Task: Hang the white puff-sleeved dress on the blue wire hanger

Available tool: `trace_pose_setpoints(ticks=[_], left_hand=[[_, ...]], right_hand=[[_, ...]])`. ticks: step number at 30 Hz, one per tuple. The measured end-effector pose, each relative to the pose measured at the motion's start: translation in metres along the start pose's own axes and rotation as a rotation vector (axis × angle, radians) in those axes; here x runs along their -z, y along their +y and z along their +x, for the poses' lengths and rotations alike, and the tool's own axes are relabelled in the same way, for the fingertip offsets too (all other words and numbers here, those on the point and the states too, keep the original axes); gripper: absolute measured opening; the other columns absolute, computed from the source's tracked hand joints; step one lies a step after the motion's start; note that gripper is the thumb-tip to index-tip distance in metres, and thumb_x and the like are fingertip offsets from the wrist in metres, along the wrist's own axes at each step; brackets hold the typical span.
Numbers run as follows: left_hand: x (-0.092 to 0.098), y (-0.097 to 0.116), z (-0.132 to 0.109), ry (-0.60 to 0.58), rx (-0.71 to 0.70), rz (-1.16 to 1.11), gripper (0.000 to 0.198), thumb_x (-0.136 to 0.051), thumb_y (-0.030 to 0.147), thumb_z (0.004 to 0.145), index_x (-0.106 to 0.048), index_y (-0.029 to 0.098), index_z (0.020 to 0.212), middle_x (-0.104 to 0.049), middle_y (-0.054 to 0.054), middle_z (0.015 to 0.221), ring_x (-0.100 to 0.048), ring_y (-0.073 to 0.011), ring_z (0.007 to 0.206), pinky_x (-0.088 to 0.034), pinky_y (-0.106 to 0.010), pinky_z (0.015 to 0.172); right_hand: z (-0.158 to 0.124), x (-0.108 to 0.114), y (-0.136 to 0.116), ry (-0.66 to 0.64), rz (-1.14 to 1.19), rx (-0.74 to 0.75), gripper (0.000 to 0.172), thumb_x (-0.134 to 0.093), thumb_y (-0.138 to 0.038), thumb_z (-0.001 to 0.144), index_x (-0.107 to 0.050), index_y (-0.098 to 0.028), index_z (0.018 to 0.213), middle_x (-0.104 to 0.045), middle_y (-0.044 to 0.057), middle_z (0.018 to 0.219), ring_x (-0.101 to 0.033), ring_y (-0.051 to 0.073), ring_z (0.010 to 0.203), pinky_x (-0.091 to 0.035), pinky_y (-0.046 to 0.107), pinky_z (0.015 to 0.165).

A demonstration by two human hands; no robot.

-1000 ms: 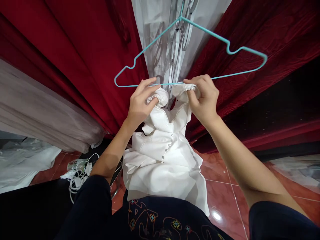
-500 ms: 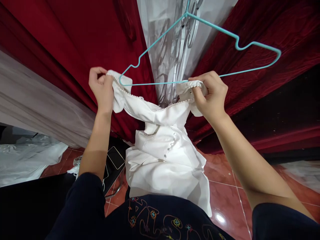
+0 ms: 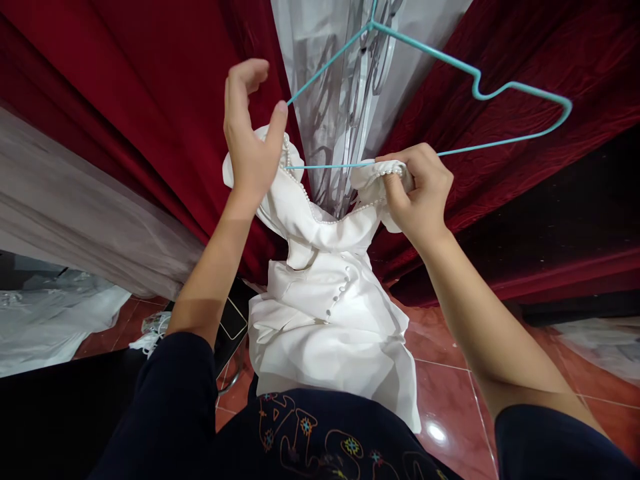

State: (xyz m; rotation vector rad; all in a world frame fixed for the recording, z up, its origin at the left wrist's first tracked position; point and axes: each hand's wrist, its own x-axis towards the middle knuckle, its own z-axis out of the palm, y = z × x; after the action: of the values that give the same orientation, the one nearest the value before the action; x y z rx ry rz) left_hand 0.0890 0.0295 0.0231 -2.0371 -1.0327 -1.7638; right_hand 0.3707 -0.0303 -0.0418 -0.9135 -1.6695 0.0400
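Observation:
A white dress point(image 3: 330, 333) with a pearl-beaded neckline and a row of small buttons hangs in front of me. Its left sleeve is around the left end of a light-blue hanger point(image 3: 425, 50), partly hidden behind my left hand point(image 3: 253, 130). That hand is open, thumb and fingers apart, its palm side close to the sleeve and the hanger's end. My right hand point(image 3: 420, 190) pinches the dress's beaded right sleeve just under the hanger's lower bar. The hanger's right end sticks out bare above it.
Dark red curtains point(image 3: 150, 100) hang on both sides of a pale sheer cloth point(image 3: 320, 67). At lower left are a black surface point(image 3: 70, 407), a phone-like outlined rectangle point(image 3: 234, 319) and plastic-wrapped white cloth point(image 3: 55, 320). Red tiles point(image 3: 445, 393) cover the floor.
My left hand has let go of the sleeve edge and moved up and to the right, its fingers opening. The left sleeve has shifted inward over the hanger's end. My right hand has stayed put.

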Motion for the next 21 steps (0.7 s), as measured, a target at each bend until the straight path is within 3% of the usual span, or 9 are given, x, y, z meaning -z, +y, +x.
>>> trace_pose_setpoints(ticks=[1,2,5,7,10,12,16,19,21], left_hand=[[0.000,0.019,-0.007,0.043,-0.122,-0.011,0.039,-0.041,0.066,0.111,-0.055,0.031,0.122,-0.064,0.000,0.118,-0.062,-0.0095,0.113,-0.055,-0.032,0.103],[0.000,0.036,-0.015,-0.013,-0.226,-0.045,0.038,-0.036,0.062,0.114,-0.058,0.031,0.116,-0.066,0.000,0.108,-0.064,-0.0108,0.107,-0.057,-0.031,0.096],[-0.009,0.069,-0.039,-0.409,-0.186,-0.050,0.032,-0.030,0.037,0.117,-0.059,0.029,0.126,-0.067,-0.005,0.124,-0.065,-0.0169,0.123,-0.056,-0.035,0.104],[-0.017,0.076,-0.054,-0.509,-0.100,-0.044,0.038,-0.028,0.022,0.112,-0.062,0.028,0.128,-0.068,-0.005,0.127,-0.065,-0.0188,0.126,-0.056,-0.037,0.105],[-0.025,0.073,-0.065,-0.497,-0.003,-0.030,0.045,-0.031,0.009,0.104,-0.069,0.029,0.121,-0.071,-0.004,0.116,-0.069,-0.0208,0.119,-0.058,-0.041,0.104],[-0.024,0.069,-0.065,-0.492,0.038,-0.034,0.046,-0.035,0.006,0.102,-0.072,0.030,0.117,-0.071,-0.003,0.112,-0.070,-0.0222,0.115,-0.060,-0.043,0.101],[-0.015,0.063,-0.059,-0.471,0.044,-0.069,0.043,-0.040,0.003,0.099,-0.074,0.027,0.110,-0.070,-0.004,0.107,-0.071,-0.0232,0.106,-0.060,-0.044,0.098],[-0.011,0.062,-0.056,-0.473,0.016,-0.082,0.043,-0.042,-0.001,0.096,-0.074,0.025,0.107,-0.070,-0.004,0.104,-0.071,-0.0219,0.100,-0.060,-0.040,0.094],[-0.010,0.064,-0.055,-0.486,0.014,-0.066,0.044,-0.042,-0.003,0.093,-0.074,0.025,0.106,-0.070,-0.004,0.103,-0.071,-0.0209,0.097,-0.060,-0.038,0.091]], right_hand=[[0.000,-0.001,0.001,-0.001,0.005,-0.006,0.031,-0.050,-0.048,0.100,-0.072,-0.026,0.097,-0.070,0.009,0.097,-0.068,0.028,0.098,-0.057,0.056,0.097],[0.001,-0.002,0.002,0.000,0.009,-0.008,0.031,-0.050,-0.048,0.100,-0.072,-0.026,0.098,-0.070,0.009,0.098,-0.068,0.028,0.098,-0.057,0.056,0.098],[0.001,-0.003,0.001,0.000,-0.008,0.003,0.031,-0.048,-0.047,0.100,-0.072,-0.026,0.102,-0.070,0.010,0.100,-0.068,0.028,0.100,-0.058,0.055,0.098],[-0.001,0.000,-0.002,-0.020,-0.032,0.031,0.030,-0.047,-0.043,0.101,-0.072,-0.027,0.108,-0.069,0.009,0.103,-0.068,0.028,0.103,-0.058,0.054,0.097],[-0.010,0.012,-0.003,0.036,-0.054,0.154,0.032,-0.050,-0.030,0.097,-0.073,-0.030,0.119,-0.067,0.009,0.112,-0.067,0.029,0.110,-0.056,0.054,0.099],[-0.015,0.028,0.009,0.188,-0.078,0.234,0.040,-0.054,-0.020,0.089,-0.075,-0.028,0.122,-0.065,0.011,0.116,-0.064,0.030,0.113,-0.053,0.055,0.099],[-0.009,0.083,0.064,0.543,-0.157,0.262,0.034,-0.057,-0.012,0.075,-0.074,-0.020,0.103,-0.062,0.009,0.096,-0.060,0.028,0.099,-0.048,0.052,0.088],[0.014,0.119,0.095,0.539,-0.211,0.279,0.026,-0.062,-0.009,0.068,-0.063,-0.021,0.092,-0.056,0.002,0.091,-0.053,0.019,0.085,-0.043,0.043,0.082],[0.035,0.127,0.089,0.485,-0.204,0.204,0.026,-0.055,-0.005,0.069,-0.059,-0.021,0.089,-0.055,0.003,0.091,-0.053,0.018,0.087,-0.040,0.042,0.086]])
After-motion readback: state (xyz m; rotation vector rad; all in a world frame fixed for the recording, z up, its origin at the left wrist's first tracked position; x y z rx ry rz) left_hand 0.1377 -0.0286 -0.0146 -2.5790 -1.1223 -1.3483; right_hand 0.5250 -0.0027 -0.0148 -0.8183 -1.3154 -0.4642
